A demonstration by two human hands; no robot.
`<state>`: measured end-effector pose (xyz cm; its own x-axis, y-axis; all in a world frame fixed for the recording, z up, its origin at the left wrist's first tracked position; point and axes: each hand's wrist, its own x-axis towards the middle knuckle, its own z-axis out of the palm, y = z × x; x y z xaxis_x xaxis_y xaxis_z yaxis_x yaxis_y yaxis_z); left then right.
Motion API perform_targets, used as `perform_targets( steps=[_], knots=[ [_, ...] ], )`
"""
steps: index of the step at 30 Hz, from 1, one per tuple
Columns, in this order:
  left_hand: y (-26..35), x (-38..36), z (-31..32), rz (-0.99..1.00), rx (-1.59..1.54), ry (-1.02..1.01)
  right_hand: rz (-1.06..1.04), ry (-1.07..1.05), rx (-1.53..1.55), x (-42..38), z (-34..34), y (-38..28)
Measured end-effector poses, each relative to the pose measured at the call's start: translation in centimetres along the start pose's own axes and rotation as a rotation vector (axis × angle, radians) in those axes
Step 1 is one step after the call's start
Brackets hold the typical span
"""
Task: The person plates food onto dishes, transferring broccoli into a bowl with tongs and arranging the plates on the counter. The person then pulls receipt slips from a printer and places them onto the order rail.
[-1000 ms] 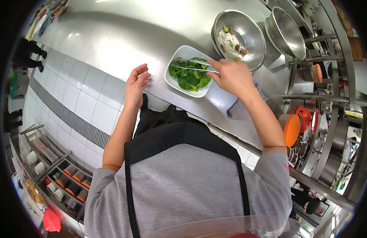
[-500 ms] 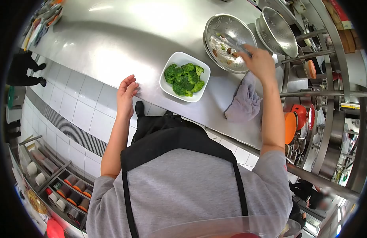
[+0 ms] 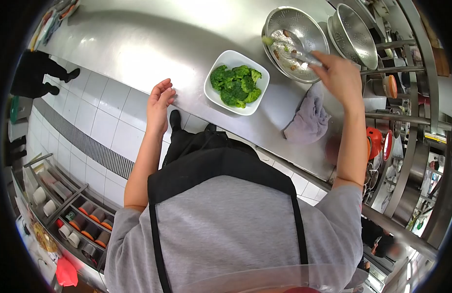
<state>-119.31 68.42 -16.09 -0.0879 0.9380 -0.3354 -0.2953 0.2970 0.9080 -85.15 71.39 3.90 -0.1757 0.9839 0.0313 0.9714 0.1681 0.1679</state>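
Pinching metal tongs (image 3: 306, 58) in my right hand (image 3: 340, 80), tips blurred at perforated colander (image 3: 312, 30), one o'clock. My left hand (image 3: 160, 103), fingers loosely curled, at eleven. Broccoli florets (image 3: 235, 85) in white square bowl (image 3: 264, 82) at twelve (grey cloth (image 3: 309, 119) at colander's six).

Tongs (image 3: 308, 59), metal, blurred, slanting over perforated steel colander (image 3: 311, 36); broccoli florets (image 3: 235, 85), green, heaped in square white bowl (image 3: 215, 99).

the broccoli (image 3: 235, 87) is bright green, the bowl (image 3: 231, 58) plain white. the colander (image 3: 306, 30) is silvery with a dotted pattern, the cloth (image 3: 308, 118) lilac-grey. the apron (image 3: 221, 163) is black, the shirt (image 3: 226, 224) mottled grey.
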Motion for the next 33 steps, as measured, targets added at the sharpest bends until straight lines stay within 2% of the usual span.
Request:
perform_targets(
  steps=[1, 2, 4, 6, 8, 9, 13, 15, 19, 21, 22, 24, 25, 27, 30, 33],
  knots=[
    [0.0, 0.1, 0.0, -0.009, 0.004, 0.003, -0.100, -0.020, 0.042, -1.0, -0.7, -1.2],
    [0.0, 0.2, 0.2, -0.007, 0.004, -0.008, -0.090, -0.017, 0.038, -1.5, -0.5, -2.4],
    [0.1, 0.2, 0.5, -0.012, 0.006, -0.016, -0.225, -0.126, -0.141, -2.5, 0.4, -4.2],
    [0.5, 0.3, 0.9, 0.009, 0.007, -0.024, -0.211, -0.107, -0.145, -2.7, -1.3, -3.5],
    [0.3, 0.0, 0.8, 0.010, 0.020, -0.020, -0.038, -0.039, -0.027, -3.3, -2.4, -1.4],
    [0.2, 0.0, 0.7, 0.003, 0.017, -0.011, 0.096, -0.178, -0.029, -2.8, -3.4, -0.6],
    [-0.1, 0.1, 0.8, -0.017, 0.021, -0.014, 0.181, -0.159, -0.011, -0.3, 1.2, 3.7],
    [0.1, 0.1, 0.9, -0.002, 0.008, -0.026, 0.294, -0.452, 0.176, 1.1, 3.6, 4.2],
    [0.2, -0.2, 0.8, 0.018, -0.002, -0.027, 0.284, -0.406, 0.210, 1.3, 6.5, 4.3],
    [0.2, -0.3, 0.6, 0.015, 0.002, -0.020, 0.137, -0.142, 0.232, 0.5, 5.9, 4.8],
    [0.2, -0.2, 0.6, 0.016, 0.000, -0.017, 0.129, -0.143, 0.236, 0.2, 3.9, 3.9],
    [0.2, -0.2, 0.6, 0.010, 0.001, -0.005, 0.221, -0.283, 0.287, -1.0, -1.2, 0.9],
    [0.2, -0.3, 0.7, 0.003, 0.003, -0.006, 0.218, -0.285, 0.291, -1.8, -1.0, 0.0],
    [-0.1, 0.0, 0.9, -0.006, 0.009, -0.025, -0.072, -0.092, 0.191, -2.9, -0.2, -1.7],
    [-0.1, 0.1, 2.1, -0.017, 0.014, -0.065, -0.158, -0.140, 0.020, -3.1, 1.1, -4.8],
    [-0.2, 0.1, 3.0, -0.026, 0.005, -0.111, -0.167, -0.127, -0.002, -3.1, 0.6, -5.5]
  ],
)
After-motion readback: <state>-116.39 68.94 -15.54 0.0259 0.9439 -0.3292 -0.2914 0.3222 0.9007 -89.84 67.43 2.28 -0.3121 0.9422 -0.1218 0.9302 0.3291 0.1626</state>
